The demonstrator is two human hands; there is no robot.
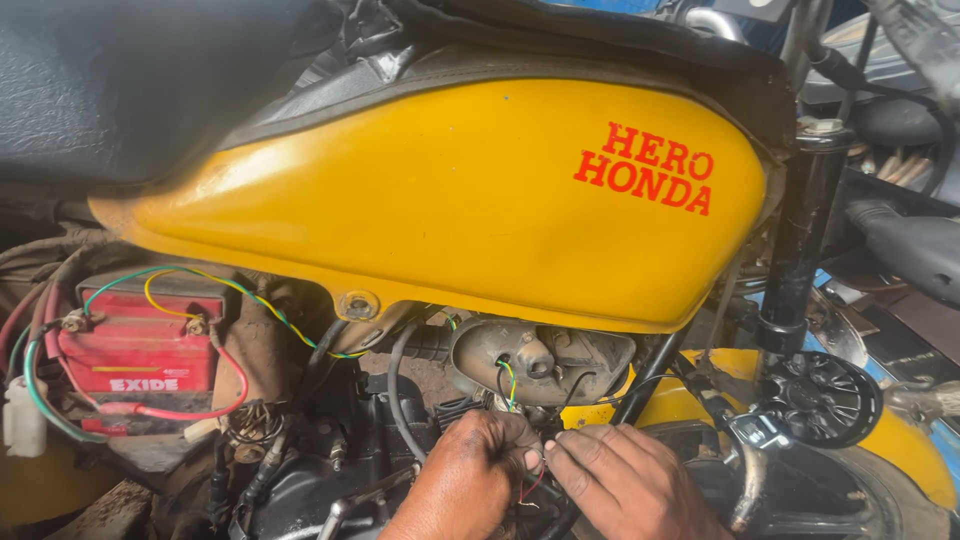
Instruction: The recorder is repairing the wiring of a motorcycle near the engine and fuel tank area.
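A motorcycle with a yellow fuel tank (pixel 470 200) fills the view. Below the tank, my left hand (pixel 470 475) and my right hand (pixel 625 480) meet over the engine. Their fingertips pinch thin wires (pixel 530 485), one of them red, just under a grey round part (pixel 530 360) with a green-yellow wire running into it. My left hand's fingers are curled around the wires; my right hand's fingers press in from the right.
A red battery (pixel 135 355) with green, yellow and red wires sits at the left under the black seat (pixel 130 80). A black frame tube (pixel 800 240), a round black horn (pixel 825 400) and the yellow front mudguard (pixel 900 440) stand at the right.
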